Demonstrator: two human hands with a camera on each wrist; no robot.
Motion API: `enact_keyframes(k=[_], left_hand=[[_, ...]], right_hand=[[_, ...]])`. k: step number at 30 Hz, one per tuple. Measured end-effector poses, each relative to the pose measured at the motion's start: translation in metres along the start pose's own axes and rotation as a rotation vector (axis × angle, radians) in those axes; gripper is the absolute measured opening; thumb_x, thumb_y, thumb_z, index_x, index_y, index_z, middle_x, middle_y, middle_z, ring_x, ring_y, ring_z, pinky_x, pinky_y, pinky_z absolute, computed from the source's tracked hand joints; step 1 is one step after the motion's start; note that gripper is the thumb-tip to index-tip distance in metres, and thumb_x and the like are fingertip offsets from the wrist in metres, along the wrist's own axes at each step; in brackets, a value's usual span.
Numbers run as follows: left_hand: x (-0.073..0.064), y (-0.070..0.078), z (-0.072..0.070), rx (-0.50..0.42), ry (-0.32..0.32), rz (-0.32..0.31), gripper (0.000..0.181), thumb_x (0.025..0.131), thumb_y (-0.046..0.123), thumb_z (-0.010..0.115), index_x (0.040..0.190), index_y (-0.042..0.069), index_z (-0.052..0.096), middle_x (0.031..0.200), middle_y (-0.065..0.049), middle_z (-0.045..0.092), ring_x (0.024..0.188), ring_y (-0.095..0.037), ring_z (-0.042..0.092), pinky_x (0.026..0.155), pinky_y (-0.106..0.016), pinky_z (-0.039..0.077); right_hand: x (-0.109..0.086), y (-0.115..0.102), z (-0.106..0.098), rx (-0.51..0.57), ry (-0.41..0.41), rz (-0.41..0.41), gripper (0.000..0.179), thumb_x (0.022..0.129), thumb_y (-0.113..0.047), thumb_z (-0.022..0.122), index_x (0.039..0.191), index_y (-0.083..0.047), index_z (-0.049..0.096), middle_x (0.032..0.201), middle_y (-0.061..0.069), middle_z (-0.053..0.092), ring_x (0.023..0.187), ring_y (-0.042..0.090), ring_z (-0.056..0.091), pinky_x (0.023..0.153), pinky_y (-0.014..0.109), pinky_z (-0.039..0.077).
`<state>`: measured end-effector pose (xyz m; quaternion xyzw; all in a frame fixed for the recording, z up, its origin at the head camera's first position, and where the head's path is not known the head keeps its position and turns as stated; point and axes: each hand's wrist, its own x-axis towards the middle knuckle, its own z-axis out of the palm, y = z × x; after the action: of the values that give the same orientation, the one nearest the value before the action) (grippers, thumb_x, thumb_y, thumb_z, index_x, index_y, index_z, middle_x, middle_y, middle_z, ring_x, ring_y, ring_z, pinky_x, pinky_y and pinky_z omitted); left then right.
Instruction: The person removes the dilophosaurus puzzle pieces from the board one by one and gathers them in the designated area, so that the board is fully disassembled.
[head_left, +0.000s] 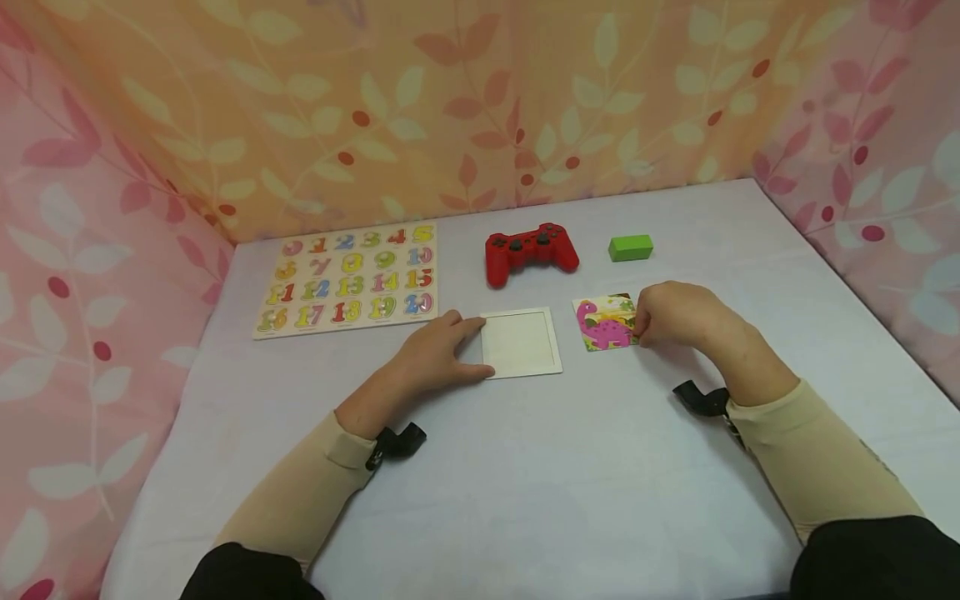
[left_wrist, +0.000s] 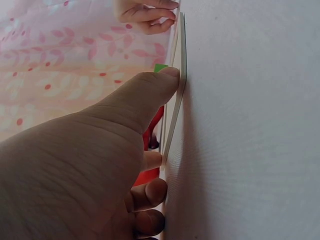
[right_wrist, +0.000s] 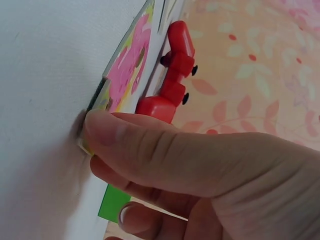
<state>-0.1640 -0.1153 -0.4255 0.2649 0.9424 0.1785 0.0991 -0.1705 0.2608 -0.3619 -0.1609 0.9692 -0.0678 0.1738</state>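
Note:
A pale square puzzle tray (head_left: 520, 342) with a thin raised rim lies on the white cloth. My left hand (head_left: 435, 354) rests at its left side, thumb on the near corner and forefinger by the far corner. In the left wrist view the thumb (left_wrist: 162, 82) lies across the tray's edge. To the right lies a jigsaw picture of a pink dinosaur (head_left: 604, 325), with a small step in its lower edge in the right wrist view. My right hand (head_left: 678, 315) pinches the puzzle piece (right_wrist: 86, 144) at the picture's right end between thumb and fingers.
A red game controller (head_left: 531, 252) lies behind the tray, and a green block (head_left: 631, 247) stands behind the dinosaur picture. At the back left is a wooden number board (head_left: 348, 279). Flowered curtains (head_left: 480, 108) enclose the back and sides of the table.

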Motion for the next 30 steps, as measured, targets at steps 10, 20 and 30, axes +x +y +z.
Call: enact_keyframes(k=[10, 20, 30], left_hand=[[-0.001, -0.003, 0.0, -0.002, -0.008, -0.012, 0.087, 0.083, 0.061, 0.077, 0.154, 0.02, 0.049, 0.109, 0.0, 0.052, 0.09, -0.017, 0.051, 0.074, -0.032, 0.044], [-0.003, -0.005, 0.0, -0.004, -0.009, -0.011, 0.087, 0.083, 0.062, 0.077, 0.154, 0.021, 0.049, 0.107, 0.0, 0.052, 0.09, -0.017, 0.051, 0.072, -0.032, 0.044], [-0.006, -0.002, -0.001, -0.007, -0.013, -0.027, 0.087, 0.083, 0.062, 0.077, 0.155, 0.022, 0.048, 0.11, 0.001, 0.052, 0.092, -0.016, 0.051, 0.074, -0.032, 0.045]], right_hand=[[-0.001, -0.005, 0.0, 0.014, 0.011, 0.005, 0.01, 0.082, -0.014, 0.082, 0.092, -0.014, 0.081, 0.086, -0.001, 0.069, 0.083, 0.023, 0.058, 0.073, 0.047, 0.049], [0.001, -0.011, 0.002, -0.046, -0.043, 0.037, 0.024, 0.087, -0.019, 0.081, 0.107, -0.006, 0.081, 0.105, 0.012, 0.072, 0.086, 0.026, 0.06, 0.075, 0.049, 0.051], [-0.002, -0.018, -0.001, -0.079, -0.061, 0.024, 0.021, 0.084, -0.021, 0.085, 0.099, -0.007, 0.08, 0.093, 0.005, 0.068, 0.077, 0.023, 0.055, 0.07, 0.043, 0.05]])
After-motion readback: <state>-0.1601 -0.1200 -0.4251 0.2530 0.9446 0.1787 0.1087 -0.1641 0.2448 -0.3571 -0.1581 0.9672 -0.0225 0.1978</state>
